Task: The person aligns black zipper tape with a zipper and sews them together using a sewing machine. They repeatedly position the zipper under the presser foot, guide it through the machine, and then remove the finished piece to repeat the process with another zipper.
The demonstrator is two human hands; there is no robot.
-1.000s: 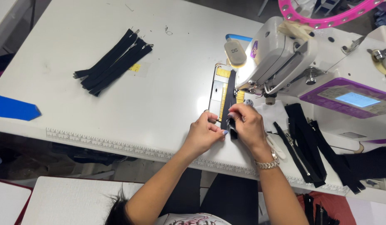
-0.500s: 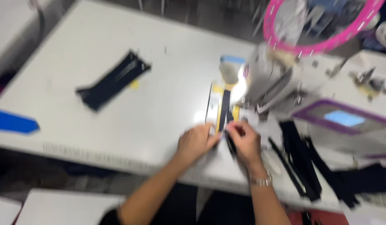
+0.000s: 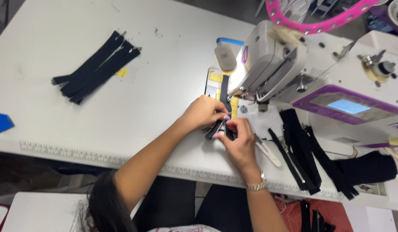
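Observation:
A black zipper strip (image 3: 225,92) runs from under the sewing machine (image 3: 293,64) head toward me across the white table (image 3: 164,56). My left hand (image 3: 203,112) pinches its near end from the left. My right hand (image 3: 240,144) pinches the same end from the right, fingertips meeting my left hand's. The strip's near end splits into two tails between my fingers. A watch sits on my right wrist.
A pile of black zippers (image 3: 93,66) lies at the table's far left. More black zippers (image 3: 300,146) and dark fabric (image 3: 366,167) lie right of my hands, beside white thread snips (image 3: 267,152). A blue piece (image 3: 1,122) sits at the left edge.
The camera shifted and blurred, then steadied. Both hands stay on the zipper's near end, now drawn slightly closer together, with the two tails spread.

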